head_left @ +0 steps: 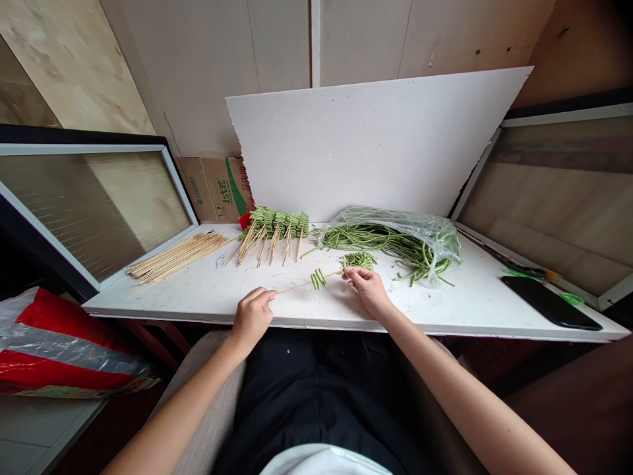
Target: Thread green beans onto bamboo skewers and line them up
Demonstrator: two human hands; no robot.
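My left hand (254,318) is closed around the near end of a thin wooden skewer (294,287), held slanting up to the right above the table. Several short cut pieces of green bean (318,279) are threaded on its middle. At the skewer's far tip my right hand (366,287) pinches with thumb and fingers; a bit of green shows at the fingertips, probably a bean piece, mostly hidden. Just behind that hand lies a small pile of cut bean pieces (359,259).
Bare skewers (180,256) lie at the left, beside a stack of filled bean skewers (277,227). Long green beans (366,235) spill from a clear plastic bag (442,234). Right are a black phone (550,302) and scissors (524,268). A white board (376,145) stands behind.
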